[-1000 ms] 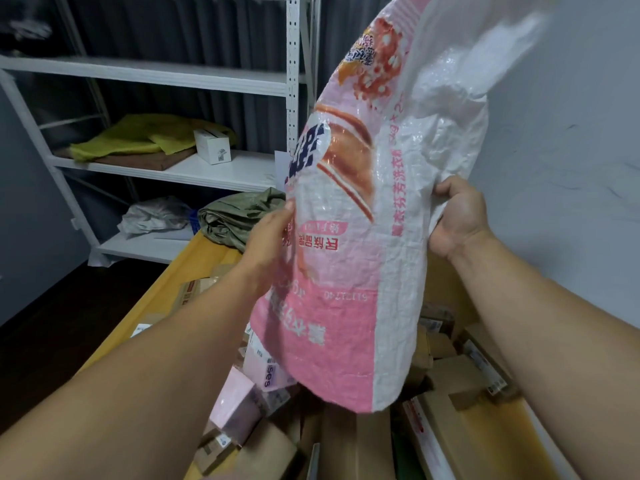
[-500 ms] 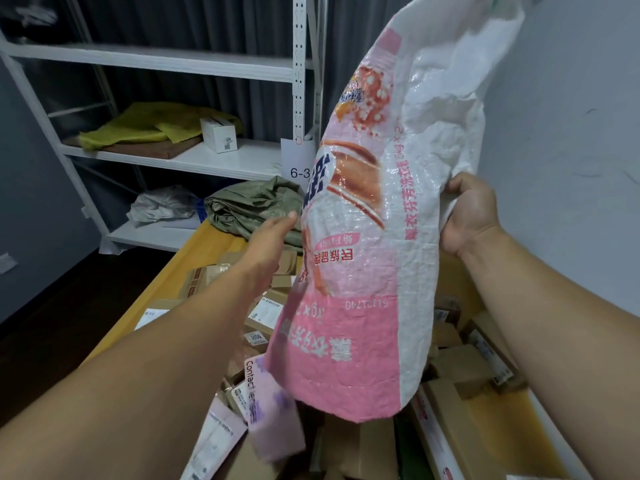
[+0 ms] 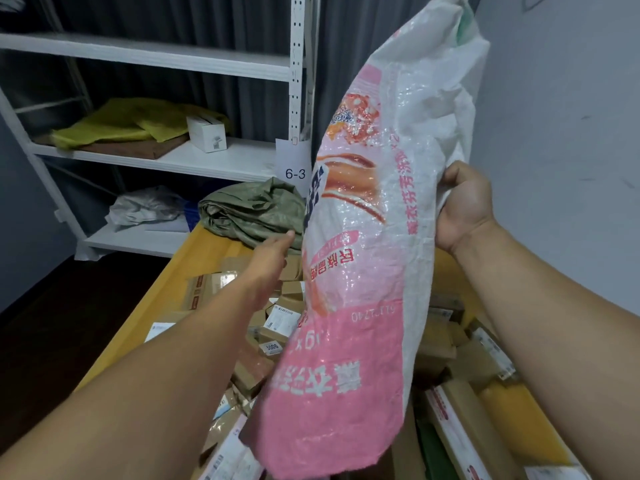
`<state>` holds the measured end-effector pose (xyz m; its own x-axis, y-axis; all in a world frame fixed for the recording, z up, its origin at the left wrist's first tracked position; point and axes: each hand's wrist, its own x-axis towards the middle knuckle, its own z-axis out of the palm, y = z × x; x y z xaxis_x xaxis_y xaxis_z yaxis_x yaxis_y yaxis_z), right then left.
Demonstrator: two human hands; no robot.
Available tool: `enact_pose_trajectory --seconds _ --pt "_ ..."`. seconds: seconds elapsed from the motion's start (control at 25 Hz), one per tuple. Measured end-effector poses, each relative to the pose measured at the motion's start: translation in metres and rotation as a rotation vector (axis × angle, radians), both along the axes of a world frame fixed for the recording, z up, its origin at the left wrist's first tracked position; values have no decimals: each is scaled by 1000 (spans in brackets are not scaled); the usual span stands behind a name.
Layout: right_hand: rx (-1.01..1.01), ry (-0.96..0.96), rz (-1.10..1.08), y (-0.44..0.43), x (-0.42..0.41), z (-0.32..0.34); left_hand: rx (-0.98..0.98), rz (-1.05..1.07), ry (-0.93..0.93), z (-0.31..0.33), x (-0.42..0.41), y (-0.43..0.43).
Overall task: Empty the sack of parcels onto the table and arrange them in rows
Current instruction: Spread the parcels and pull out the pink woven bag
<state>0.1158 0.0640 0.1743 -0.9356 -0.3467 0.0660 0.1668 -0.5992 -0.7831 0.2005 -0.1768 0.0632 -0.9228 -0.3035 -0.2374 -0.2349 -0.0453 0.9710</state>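
Holding the sack upended over parcels on the desk, my right grip clenches its three-o'clock edge, left grip straight-fingered at nine o'clock.

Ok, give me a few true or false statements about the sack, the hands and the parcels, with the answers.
1. The right hand grips the sack. True.
2. The left hand holds a parcel. False: its fingers are straight, beside the sack, and hold nothing.
3. The parcels lie in neat rows on the table. False: they lie in a jumbled heap.
4. A white box sits on the shelf. True.
5. The label reads 6-3. True.
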Motion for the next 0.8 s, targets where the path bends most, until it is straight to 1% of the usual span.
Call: enact_pose_trajectory --seconds 0.12,0.24,0.32,0.4,0.48,0.56,0.64,0.68,0.72,0.8 --pt "1 9 -15 -17 11 12 39 -21 -32 -6 -1 -6" --pt "-8 29 2 -30 14 20 197 -57 -71 -13 -3 -19" --pt "18 37 -27 -35 14 18 332 -85 -82 -15 0 -25" --pt "37 21 -45 -35 15 14 421 -73 -84 -21 1 -25" --pt "49 6 -26 -34 19 12 427 -118 -65 -21 4 -23" --pt "91 -12 -52 -32 23 12 427 -79 -57 -16 8 -27" --pt "208 -73 -126 -26 23 8 422 30 -72 -15 8 -41" --pt "300 -113 -197 -19 20 1 430 87 -59 -13 8 -49" --pt "430 -150 -274 -12 14 -8 441 156 -41 -11 10 -58" --pt "822 -193 -444 6 1 -24 426 271 -26 -8 12 -71"
